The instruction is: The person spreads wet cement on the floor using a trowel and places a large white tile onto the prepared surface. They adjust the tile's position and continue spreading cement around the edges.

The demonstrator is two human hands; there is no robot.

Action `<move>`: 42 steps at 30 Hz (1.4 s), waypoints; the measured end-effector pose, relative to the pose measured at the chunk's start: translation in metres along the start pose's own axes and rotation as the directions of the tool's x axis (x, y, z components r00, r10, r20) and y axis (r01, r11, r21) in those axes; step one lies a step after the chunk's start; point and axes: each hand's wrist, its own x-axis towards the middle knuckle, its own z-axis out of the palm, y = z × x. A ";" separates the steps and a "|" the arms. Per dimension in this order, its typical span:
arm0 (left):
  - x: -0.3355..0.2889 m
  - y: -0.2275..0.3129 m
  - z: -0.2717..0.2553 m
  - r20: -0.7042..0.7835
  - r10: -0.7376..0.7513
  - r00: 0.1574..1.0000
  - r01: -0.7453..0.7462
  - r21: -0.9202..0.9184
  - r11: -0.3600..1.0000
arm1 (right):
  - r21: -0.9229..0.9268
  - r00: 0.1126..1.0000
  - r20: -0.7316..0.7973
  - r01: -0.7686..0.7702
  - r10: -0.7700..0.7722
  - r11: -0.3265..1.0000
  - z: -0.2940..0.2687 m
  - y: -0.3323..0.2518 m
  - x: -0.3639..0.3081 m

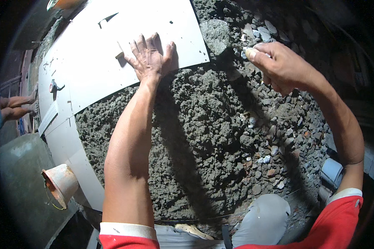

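My left hand (149, 62) lies palm down on a large white tile (153, 16), fingers spread, near the tile's edge that borders the wet mortar (207, 112). Over the stony ground to the right, my right hand (280, 68) is closed, thumb against bent fingers. Something small and greyish shows at its fingertips, but I cannot make out what it is. Beside my left hand's thumbless side, a small wedge-shaped piece (119, 50) stands on the tile. A smooth grey lump of mortar (215, 36) sits just past the tile's right edge.
Loose stones (274, 166) cover the right side, near my knee (264, 216). A tilted, stained bucket (66, 182) is at the lower left. A small dark tool (56, 86) lies on the tiles. A bluish container (331, 172) is by my right forearm. Another person's legs (16, 108) show far left.
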 end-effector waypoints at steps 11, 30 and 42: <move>0.002 -0.003 0.006 0.065 -0.013 0.998 0.010 0.048 0.999 | -0.287 0.982 -0.174 0.020 -0.073 0.958 0.032 0.030 -0.029; 0.003 -0.001 0.003 0.058 -0.013 0.998 0.014 -0.026 1.000 | -0.204 0.866 -0.451 0.136 -0.216 0.970 0.094 0.077 0.021; 0.007 -0.001 -0.003 0.146 -0.044 0.988 0.048 -0.020 0.999 | -0.206 0.800 -0.499 0.264 -0.333 0.942 0.068 0.077 0.086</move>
